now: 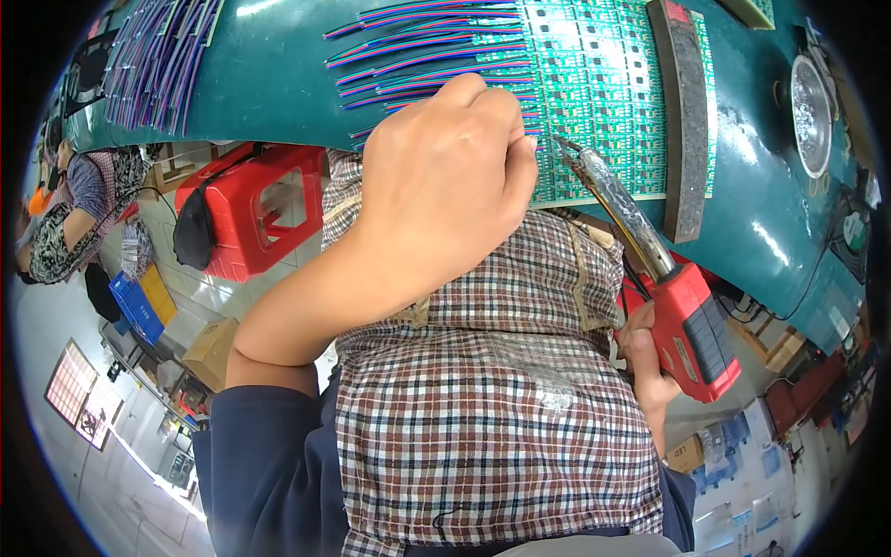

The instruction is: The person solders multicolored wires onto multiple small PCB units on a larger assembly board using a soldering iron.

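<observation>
A green panel of small circuit boards (603, 84) lies on the table in front of me. Rows of blue, red and black wires (418, 67) stick out from its left side. My left hand (450, 162) is closed at the panel's near left edge, over the lowest wires; its fingertips are hidden, but wires run in under it. In my right hand (645, 348) is a red-and-black soldering gun (691, 330), gripped by its handle. The gun's tip points up and left over the panel, close to my left thumb. Whether the tip touches the panel cannot be told.
A dark, heavy bar (685, 130) lies across the panel's right part. More wired boards (162, 70) rest at the table's far left. At right stand a metal bowl (810, 116) and a black fan (851, 232). A red stool (264, 218) and another person (88, 209) are at left.
</observation>
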{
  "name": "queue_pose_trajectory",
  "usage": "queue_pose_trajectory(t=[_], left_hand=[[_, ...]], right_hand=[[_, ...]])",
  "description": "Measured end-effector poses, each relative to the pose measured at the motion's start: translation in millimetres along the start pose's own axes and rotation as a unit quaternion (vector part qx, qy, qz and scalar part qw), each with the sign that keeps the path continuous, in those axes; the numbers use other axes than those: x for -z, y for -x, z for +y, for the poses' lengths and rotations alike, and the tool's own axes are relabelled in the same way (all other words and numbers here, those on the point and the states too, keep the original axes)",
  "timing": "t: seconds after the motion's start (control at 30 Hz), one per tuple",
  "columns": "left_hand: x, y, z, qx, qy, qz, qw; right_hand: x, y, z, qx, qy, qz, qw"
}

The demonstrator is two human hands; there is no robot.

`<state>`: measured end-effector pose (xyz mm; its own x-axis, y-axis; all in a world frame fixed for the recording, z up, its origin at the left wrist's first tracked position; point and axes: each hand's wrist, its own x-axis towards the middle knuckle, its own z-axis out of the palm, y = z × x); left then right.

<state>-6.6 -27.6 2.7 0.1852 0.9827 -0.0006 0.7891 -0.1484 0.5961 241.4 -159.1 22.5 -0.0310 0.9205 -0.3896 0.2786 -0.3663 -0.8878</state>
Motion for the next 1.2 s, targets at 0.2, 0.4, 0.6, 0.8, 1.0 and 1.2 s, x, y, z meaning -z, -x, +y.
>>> queue_pose_trajectory(t=[0.2, 0.4, 0.6, 0.8, 1.0, 1.2], left_hand=[[0, -1, 1, -0.006, -0.010, -0.001, 1.000], [0, 0, 0, -0.007, -0.007, 0.005, 1.000], [-1, 0, 0, -0.012, -0.006, 0.009, 1.000], [0, 0, 0, -0.011, -0.011, 0.006, 1.000], [0, -1, 0, -0.007, -0.013, -0.002, 1.000], [1, -1, 0, -0.004, -0.017, -0.002, 1.000]], right_hand=[[11, 9, 7, -0.041, -0.019, 0.004, 0.999], [9, 11, 7, -0.037, 0.015, 0.003, 0.999], [9, 14, 6, -0.065, -0.046, 0.024, 0.997], [12, 12, 6, -0.035, 0.016, 0.007, 0.999], [10, 11, 5, -0.045, 0.014, 0.011, 0.999], [13, 11, 4, -0.042, 0.004, 0.011, 0.999]])
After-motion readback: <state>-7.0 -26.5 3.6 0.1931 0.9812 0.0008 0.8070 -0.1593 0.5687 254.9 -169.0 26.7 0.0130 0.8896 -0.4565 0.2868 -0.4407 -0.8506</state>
